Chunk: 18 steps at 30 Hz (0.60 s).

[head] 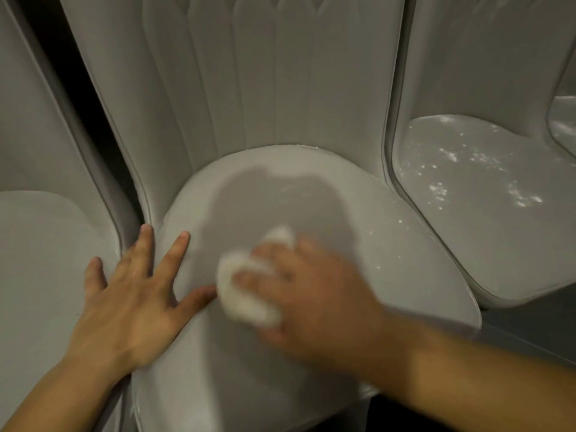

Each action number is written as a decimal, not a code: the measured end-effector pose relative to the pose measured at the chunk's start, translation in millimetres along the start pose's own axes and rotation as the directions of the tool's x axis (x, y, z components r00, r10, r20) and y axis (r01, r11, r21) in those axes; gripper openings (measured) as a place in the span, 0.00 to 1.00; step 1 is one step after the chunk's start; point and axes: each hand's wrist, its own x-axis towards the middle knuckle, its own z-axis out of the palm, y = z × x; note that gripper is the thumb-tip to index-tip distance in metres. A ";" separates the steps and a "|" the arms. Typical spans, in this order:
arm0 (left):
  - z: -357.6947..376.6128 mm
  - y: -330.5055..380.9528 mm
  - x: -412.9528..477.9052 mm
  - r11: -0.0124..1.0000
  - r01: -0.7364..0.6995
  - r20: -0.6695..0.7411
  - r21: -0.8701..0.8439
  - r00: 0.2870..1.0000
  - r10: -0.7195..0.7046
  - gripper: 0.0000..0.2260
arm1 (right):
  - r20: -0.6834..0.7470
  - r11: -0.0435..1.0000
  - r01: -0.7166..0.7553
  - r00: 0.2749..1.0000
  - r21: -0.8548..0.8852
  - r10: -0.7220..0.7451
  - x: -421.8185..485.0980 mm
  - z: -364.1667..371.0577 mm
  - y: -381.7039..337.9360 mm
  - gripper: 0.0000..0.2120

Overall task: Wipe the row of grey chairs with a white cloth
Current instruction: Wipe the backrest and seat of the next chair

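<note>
A grey padded chair [280, 188] with a fluted backrest fills the middle of the view. My right hand [314, 294] grips a crumpled white cloth [246, 294] and presses it on the seat; hand and cloth are motion-blurred. A darker, smoother patch spreads on the seat behind the cloth. My left hand [134, 294] lies flat with fingers spread on the seat's left edge, reaching across the gap to the neighbouring chair.
Another grey chair [486, 198] stands at the right, its seat speckled with white flecks. A third grey chair [40, 244] is at the left, with a dark gap behind it. Part of one more seat [564, 120] shows at the far right.
</note>
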 end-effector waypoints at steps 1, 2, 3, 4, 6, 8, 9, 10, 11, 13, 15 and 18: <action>-0.4 0.0 0.3 1.000 0.002 0.001 -0.006 1.000 -0.002 0.46 | 0.045 0.998 0.061 0.997 -0.022 -0.060 -10.0 6.3 -12.8 0.22; -0.6 -0.2 -0.2 1.000 0.004 -0.002 -0.014 1.000 -0.004 0.46 | 0.079 0.995 0.093 0.993 -0.047 -0.089 -18.2 11.6 -16.0 0.21; -0.6 -0.4 -0.6 1.000 0.003 -0.006 -0.020 1.000 -0.003 0.46 | 0.093 0.994 0.094 0.992 -0.052 -0.089 -21.2 14.9 -8.7 0.21; -0.2 -0.8 -1.2 1.000 0.002 -0.014 -0.023 1.000 -0.002 0.45 | 0.095 0.995 0.078 0.993 -0.055 -0.072 -20.2 15.6 5.0 0.22; 1.0 -2.2 -2.8 1.000 0.002 -0.019 -0.023 1.000 -0.002 0.45 | 0.093 0.992 0.018 0.996 -0.127 -0.006 -8.7 15.6 44.0 0.21; 1.4 -2.3 -2.5 1.000 -0.001 -0.016 -0.027 1.000 0.001 0.45 | 0.130 0.958 -0.118 0.979 -0.260 0.156 6.8 9.1 82.3 0.22; 1.0 -1.9 -1.8 1.000 0.001 -0.020 -0.025 1.000 -0.001 0.45 | 0.140 0.937 -0.184 0.962 -0.296 0.233 16.6 4.7 97.5 0.21; 0.7 -1.3 -1.1 1.000 0.001 -0.022 -0.022 1.000 -0.001 0.45 | 0.129 0.923 -0.231 0.951 -0.306 0.281 26.9 2.1 109.3 0.20; 1.0 -0.7 -0.6 1.000 -0.001 -0.025 -0.023 1.000 0.000 0.46 | 0.101 0.922 -0.245 0.953 -0.301 0.286 37.8 0.2 117.1 0.20; 1.3 0.1 -0.2 1.000 0.000 -0.032 -0.030 0.999 -0.001 0.46 | 0.042 0.939 -0.178 0.979 -0.295 0.198 65.7 3.3 128.3 0.21; 1.3 -0.2 -0.5 1.000 0.005 -0.032 -0.031 0.999 -0.006 0.46 | 0.014 0.946 -0.105 0.993 -0.307 0.115 98.3 16.0 134.9 0.18; 2.5 -1.5 -1.9 0.999 0.006 -0.042 -0.049 0.999 -0.008 0.44 | 0.143 0.938 -0.170 0.965 -0.302 0.220 144.2 36.1 146.1 0.18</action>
